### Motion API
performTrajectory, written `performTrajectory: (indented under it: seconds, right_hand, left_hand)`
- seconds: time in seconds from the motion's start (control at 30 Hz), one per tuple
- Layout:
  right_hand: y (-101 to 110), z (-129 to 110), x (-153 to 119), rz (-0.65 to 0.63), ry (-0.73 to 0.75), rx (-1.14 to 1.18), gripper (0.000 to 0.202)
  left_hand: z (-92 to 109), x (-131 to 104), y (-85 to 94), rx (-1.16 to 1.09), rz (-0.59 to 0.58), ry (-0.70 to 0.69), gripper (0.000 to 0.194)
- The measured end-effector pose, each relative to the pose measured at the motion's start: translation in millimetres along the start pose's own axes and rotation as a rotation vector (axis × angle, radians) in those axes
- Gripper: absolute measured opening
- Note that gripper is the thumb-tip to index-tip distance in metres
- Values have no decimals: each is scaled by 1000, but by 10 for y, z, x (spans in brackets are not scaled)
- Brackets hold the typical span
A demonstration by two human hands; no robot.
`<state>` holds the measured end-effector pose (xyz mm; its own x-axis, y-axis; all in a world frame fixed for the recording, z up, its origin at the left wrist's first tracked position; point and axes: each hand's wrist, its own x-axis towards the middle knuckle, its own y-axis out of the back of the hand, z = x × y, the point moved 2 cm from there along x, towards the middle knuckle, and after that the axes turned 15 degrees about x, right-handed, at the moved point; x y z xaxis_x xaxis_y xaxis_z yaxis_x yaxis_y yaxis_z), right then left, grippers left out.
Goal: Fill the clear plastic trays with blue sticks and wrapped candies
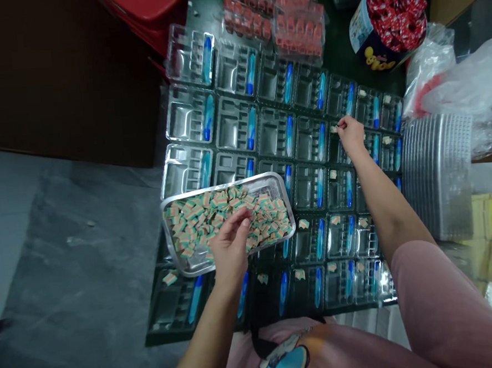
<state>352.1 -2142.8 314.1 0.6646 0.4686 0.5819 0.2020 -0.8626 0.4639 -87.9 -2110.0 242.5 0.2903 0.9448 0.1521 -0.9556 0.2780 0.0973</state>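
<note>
**Striped erasers going into clear trays, one hand in the pan, one out on the grid**

So the table is covered in a grid of clear plastic blister trays [276, 132], each with a blue pen-like piece in a slot. Sitting on top of the trays at about 8 o'clock from the middle of the shot is a metal pan [271, 183] heaped with little striped erasers [198, 220], pink/green/cream bands.

Left hand [230, 246] is over the pan's near edge, fingers curled in and touching the pile. Looks like it's gathering a few pieces, but I can't tell how many it has.

Right hand [351, 133] is stretched out toward 1 o'clock, fingertips pressed together, pinching a single small eraser [333, 128] just above a tray pocket. Trays around and below that hand already have one eraser each; the ones toward 11 o'clock look unfilled.

Other stuff: stacked trays of red pieces [299, 31] at 12 o'clock, a round tub of red wrapped bits [394, 14] at 1 o'clock, a stack of grey mesh baskets [437, 172] at 3 o'clock with clear plastic bags [465, 87] just above it.
</note>
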Motion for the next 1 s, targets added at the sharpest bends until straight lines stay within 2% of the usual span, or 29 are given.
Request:
performTrajectory:
  seconds: [0.17, 0.37, 0.7, 0.9, 1.0]
  right_hand:
    - [-72, 123, 80, 81, -49, 77, 10]
    - [-48, 144, 84, 107, -43, 98, 13]
    - [87, 128, 31, 176, 107, 118, 16]
    - [-6, 216, 125, 36, -22, 249, 8]
    - [-65, 231, 146, 13, -60, 208, 10]
  left_hand:
    - [-30, -29, -14, -9, -16, 6, 32]
    - [-27, -50, -12, -27, -19, 8, 30]
    - [-44, -53, -20, 15, -37, 9, 32]
    - [-26, -48, -34, 38, -51, 12, 31]
    - [10, -48, -49, 59, -57, 6, 31]
